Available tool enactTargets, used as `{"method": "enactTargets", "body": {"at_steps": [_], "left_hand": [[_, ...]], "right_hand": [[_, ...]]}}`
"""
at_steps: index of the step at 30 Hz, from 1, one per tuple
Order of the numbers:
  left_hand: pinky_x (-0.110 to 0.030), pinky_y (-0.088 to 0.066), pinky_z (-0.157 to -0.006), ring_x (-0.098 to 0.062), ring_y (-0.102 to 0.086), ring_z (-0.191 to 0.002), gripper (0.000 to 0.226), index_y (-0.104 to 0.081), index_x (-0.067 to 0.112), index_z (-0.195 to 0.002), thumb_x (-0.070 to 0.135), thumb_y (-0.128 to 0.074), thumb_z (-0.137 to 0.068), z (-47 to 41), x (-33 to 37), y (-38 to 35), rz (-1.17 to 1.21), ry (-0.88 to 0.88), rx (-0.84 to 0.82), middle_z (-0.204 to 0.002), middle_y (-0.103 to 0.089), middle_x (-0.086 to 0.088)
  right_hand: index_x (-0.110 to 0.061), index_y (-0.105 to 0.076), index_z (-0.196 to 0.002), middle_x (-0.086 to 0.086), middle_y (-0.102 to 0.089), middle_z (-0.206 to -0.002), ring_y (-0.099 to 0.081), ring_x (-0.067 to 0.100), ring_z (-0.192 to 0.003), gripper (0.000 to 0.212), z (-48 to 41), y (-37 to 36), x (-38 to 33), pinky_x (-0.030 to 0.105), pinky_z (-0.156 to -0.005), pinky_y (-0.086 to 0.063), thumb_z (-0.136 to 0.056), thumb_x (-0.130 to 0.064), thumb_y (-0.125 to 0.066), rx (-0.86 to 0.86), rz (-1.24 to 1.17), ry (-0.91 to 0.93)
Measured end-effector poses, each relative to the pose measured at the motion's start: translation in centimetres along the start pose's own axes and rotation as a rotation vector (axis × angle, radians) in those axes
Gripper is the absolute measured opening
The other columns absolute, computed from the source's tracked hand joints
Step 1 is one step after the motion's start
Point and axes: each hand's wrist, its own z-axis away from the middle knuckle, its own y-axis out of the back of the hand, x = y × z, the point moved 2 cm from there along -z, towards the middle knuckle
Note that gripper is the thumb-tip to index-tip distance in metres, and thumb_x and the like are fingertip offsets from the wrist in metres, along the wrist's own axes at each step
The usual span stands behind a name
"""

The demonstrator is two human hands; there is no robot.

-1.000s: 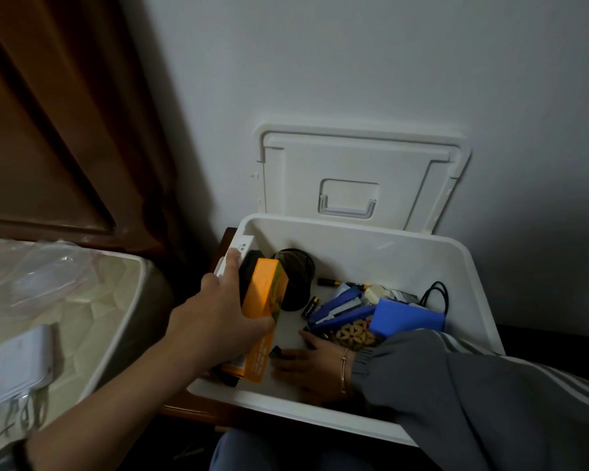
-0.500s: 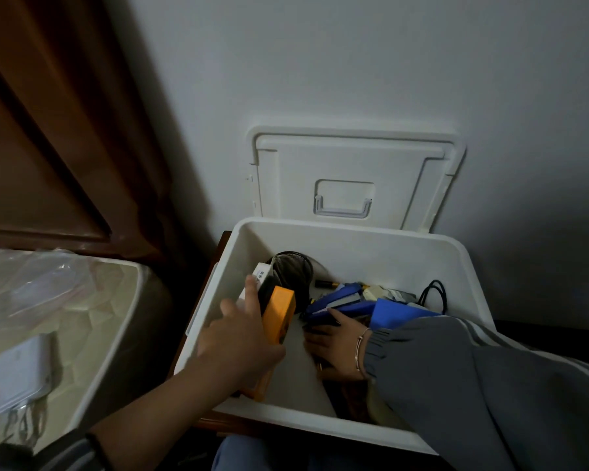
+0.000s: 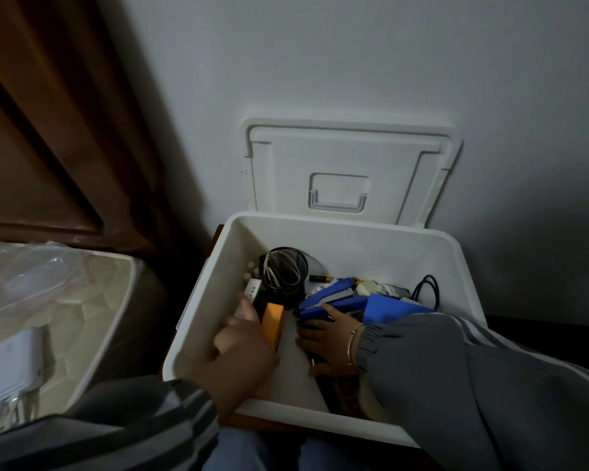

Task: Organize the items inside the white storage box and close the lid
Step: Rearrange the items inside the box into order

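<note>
Curling round the orange box (image 3: 273, 322), the fingers (image 3: 244, 307) of the left hand (image 3: 242, 358) hold it tight, with a small white box (image 3: 253, 289) pressed next to it. A second ago this hand held both boxes up by the left rim. Now they are low down inside, by the left wall. The right hand (image 3: 330, 338) lies flat, its fingers (image 3: 306, 334) straight and spread on the floor of the box. Its thumb touches a long blue tool (image 3: 334, 297). A second ago this hand was nearer the front, and some brown beads showed beside it; now the beads are hidden. A thin bracelet (image 3: 352, 341) sits on the wrist, next to a grey sleeve (image 3: 439, 368).

Both hands are in the white storage box (image 3: 371, 226), which sits on a brown tabletop (image 3: 272, 423). Inside it, a black mesh cup (image 3: 284, 277) stands at the back, just beside the orange box. A battery (image 3: 318, 278) lies next to the cup. A flat blue box (image 3: 388, 309) and a black cord (image 3: 428, 288) are on the right. The lid (image 3: 351, 154) is off and leans on the wall (image 3: 354, 62) behind. A white charger (image 3: 11, 362) lies on the bed (image 3: 82, 300) at the left
</note>
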Motion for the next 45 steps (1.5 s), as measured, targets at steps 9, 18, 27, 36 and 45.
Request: {"method": "enactTargets", "body": {"at_steps": [9,18,27,36,45], "left_hand": [[-0.039,-0.036,-0.097,-0.029,-0.030,-0.132,0.121,0.020,0.009,-0.148,0.066,-0.059,-0.077,0.3,-0.1,0.6,-0.357,-0.235,0.312,-0.153,-0.011,-0.017],[-0.056,-0.008,-0.113,-0.035,-0.008,-0.145,0.082,-0.016,0.019,-0.149,0.048,-0.057,-0.084,-0.6,-0.5,-0.2,-0.505,-0.796,0.477,-0.156,-0.014,-0.013],[-0.059,0.018,-0.106,-0.027,0.010,-0.147,0.067,-0.023,0.027,-0.150,0.027,-0.055,-0.091,-0.9,0.6,-1.4,-0.912,-1.117,0.262,-0.161,-0.004,-0.003],[-0.064,0.018,-0.102,-0.035,-0.009,-0.146,0.056,-0.046,0.025,-0.137,0.029,-0.066,-0.085,-0.9,0.9,-1.0,-1.161,-1.040,0.329,-0.149,-0.036,-0.008],[-0.062,0.018,-0.102,-0.028,-0.010,-0.147,0.069,-0.031,0.031,-0.146,0.025,-0.065,-0.087,-1.7,-0.4,-0.4,-0.995,-1.052,0.308,-0.157,-0.021,-0.008]], "right_hand": [[-0.022,-0.039,-0.141,0.001,-0.035,-0.150,-0.021,0.023,-0.142,0.052,3.6,1.3,1.9,0.052,-0.110,-0.024,-0.095,-0.045,-0.042,0.131,-0.101,0.039],[-0.029,-0.059,-0.118,-0.004,-0.063,-0.116,-0.053,0.022,-0.109,0.029,5.8,2.8,6.4,0.036,-0.093,-0.038,-0.096,-0.035,-0.042,0.314,-0.283,-0.231],[-0.024,-0.057,-0.124,-0.004,-0.057,-0.126,-0.048,0.020,-0.120,0.034,4.3,0.7,5.6,0.038,-0.097,-0.033,-0.093,-0.034,-0.045,0.292,-0.254,-0.199],[-0.022,-0.055,-0.130,-0.002,-0.039,-0.147,-0.036,0.021,-0.134,0.038,3.7,-0.3,5.3,0.039,-0.102,-0.027,-0.094,-0.030,-0.045,0.262,-0.170,-0.198],[-0.015,-0.060,-0.112,0.006,-0.055,-0.116,-0.054,0.027,-0.106,0.037,7.2,1.6,3.6,0.038,-0.082,-0.044,-0.089,-0.042,-0.054,0.146,-0.155,-0.171]]}}
